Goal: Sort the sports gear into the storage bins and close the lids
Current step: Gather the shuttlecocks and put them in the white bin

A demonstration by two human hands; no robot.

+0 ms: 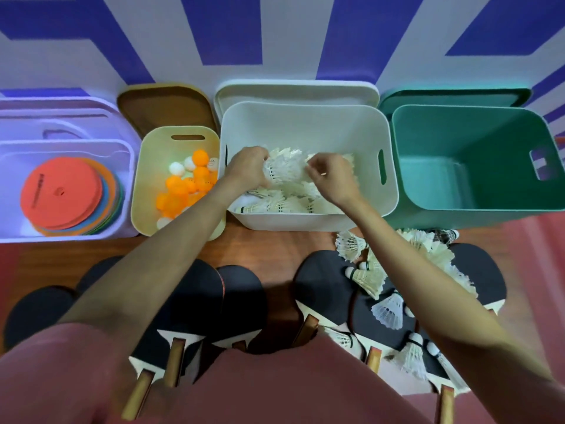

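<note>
Both hands are inside the open white plastic storage bin (308,221), meeting over a bunch of white feathered shuttlecocks (282,168). The left hand (247,168) has its fingers curled around the cork end of the bunch; the right hand (328,175) pinches the feather skirts from the opposite side, fingertips bent inward. The held bunch sits above a loose layer of more white shuttlecocks (284,205) covering the bin floor directly beneath the grip. Behind the grip, the bin's white lid (293,91) leans against the wall. Just left of the left hand stands a pale yellow plastic bin (180,139) holding orange and white table tennis balls (186,186), with a brown lid (165,108) propped behind it. Further left is a lilac plastic bin (9,166) containing a stack of flat round marker discs (61,195), the top one red-orange. Right of the right hand stands a teal plastic bin (477,209), nothing visible inside, its teal lid (452,97) upright behind. Nearer the person than the grip, black-faced table tennis paddles with wooden handles (324,293) lie across a brown wooden floor surface (275,246), bordered by red flooring (532,240) at either side. A scattered pile of white shuttlecocks (428,250) lies over the right-hand paddles, below the right forearm. The wall (290,35) behind the bins is white with broad blue-purple stripes. Pink clothing (275,387) fills the lower edge of the view.
</note>
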